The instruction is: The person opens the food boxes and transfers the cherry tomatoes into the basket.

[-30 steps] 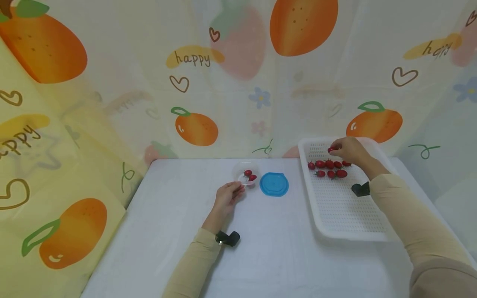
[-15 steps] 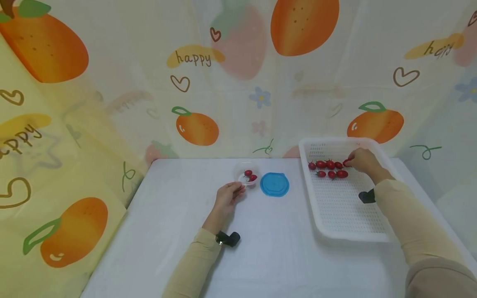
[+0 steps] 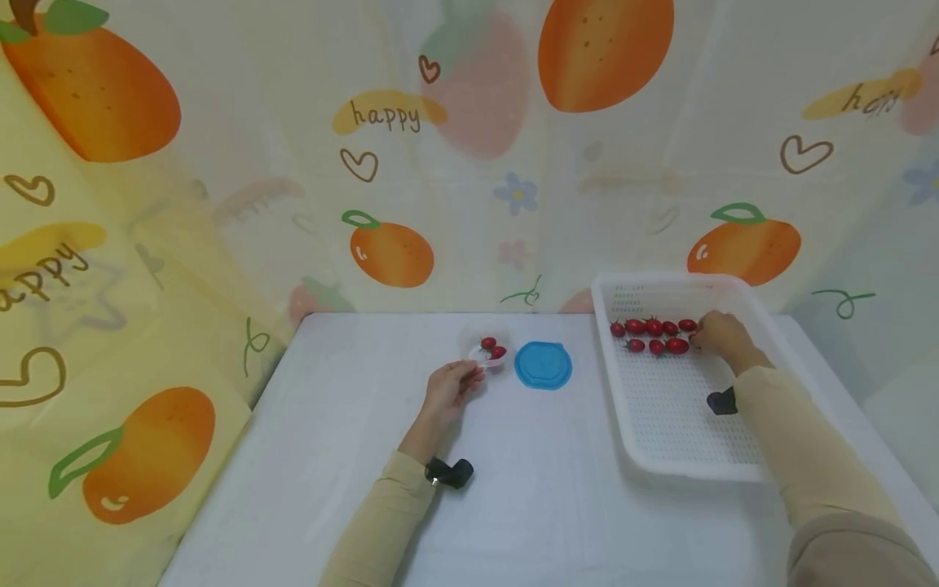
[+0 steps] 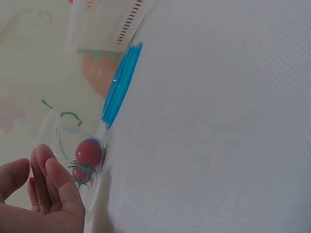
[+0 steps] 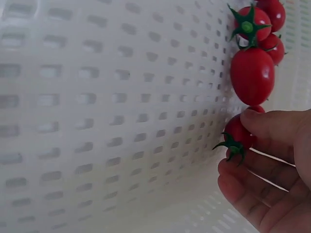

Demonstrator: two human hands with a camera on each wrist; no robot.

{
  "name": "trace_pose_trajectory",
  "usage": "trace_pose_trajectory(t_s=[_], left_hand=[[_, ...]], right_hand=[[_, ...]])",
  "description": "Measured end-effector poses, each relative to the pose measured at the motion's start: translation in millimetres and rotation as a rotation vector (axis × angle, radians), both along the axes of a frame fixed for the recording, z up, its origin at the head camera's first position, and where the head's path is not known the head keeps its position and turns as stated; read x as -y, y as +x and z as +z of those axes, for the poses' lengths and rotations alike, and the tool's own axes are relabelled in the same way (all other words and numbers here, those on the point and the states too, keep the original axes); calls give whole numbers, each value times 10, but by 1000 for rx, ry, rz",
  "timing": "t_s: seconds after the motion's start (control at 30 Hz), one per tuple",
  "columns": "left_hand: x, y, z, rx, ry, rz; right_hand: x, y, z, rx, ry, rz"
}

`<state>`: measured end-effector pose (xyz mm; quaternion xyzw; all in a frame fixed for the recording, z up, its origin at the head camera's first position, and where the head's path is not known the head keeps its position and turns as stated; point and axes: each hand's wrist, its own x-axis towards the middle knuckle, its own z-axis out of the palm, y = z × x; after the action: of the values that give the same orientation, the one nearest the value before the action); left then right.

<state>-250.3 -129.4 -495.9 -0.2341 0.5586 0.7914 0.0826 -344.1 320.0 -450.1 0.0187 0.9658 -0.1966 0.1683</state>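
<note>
My left hand [image 3: 447, 390] pinches the near rim of a small clear plastic container [image 4: 62, 138], its thumb apart from the curled fingers in the left wrist view. Inside lie two cherry tomatoes [image 3: 497, 352] with green stems. A blue lid [image 3: 543, 365] lies flat just right of the container. My right hand [image 3: 722, 336] reaches into a white perforated basket [image 3: 623, 432], at the right end of its tomatoes. Thumb and fingertips hold one cherry tomato [image 5: 238, 133], green calyx showing, in the right wrist view. Right beside it lies a larger red tomato [image 5: 252, 76].
Several cherry tomatoes [image 3: 653, 328] sit in two rows toward the back of the basket. The basket stands on the right of a white-covered table [image 3: 543, 489]. A fruit-printed curtain [image 3: 469, 204] hangs along the table's back edge.
My right hand has moved from the back of the basket rightward and nearer, to the right end of the tomato rows. My left hand stays at the container.
</note>
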Motion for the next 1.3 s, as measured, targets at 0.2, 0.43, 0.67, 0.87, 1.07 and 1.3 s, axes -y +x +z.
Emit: trace_pose_trajectory(t_s=[0.2,0.43,0.67,0.87,1.07,1.3], left_hand=[[6,3,-5,-9,1,-2],[12,16,20,-13,8,11],[9,12,33,-34,4,30],[0,3,21,-36,-2,34],[-1,-5,4,-14,-23,13],[4,-17,22,-9,-48,1]], right_hand=[[10,-24,-28,8,5,-37],[67,-47,133,-81,15,22],[293,-126,447,-232,49,97],[560,-136,679,-297,27,148],[816,-103,813,-274,-42,165],[1205,-109,933,-273,-73,208]])
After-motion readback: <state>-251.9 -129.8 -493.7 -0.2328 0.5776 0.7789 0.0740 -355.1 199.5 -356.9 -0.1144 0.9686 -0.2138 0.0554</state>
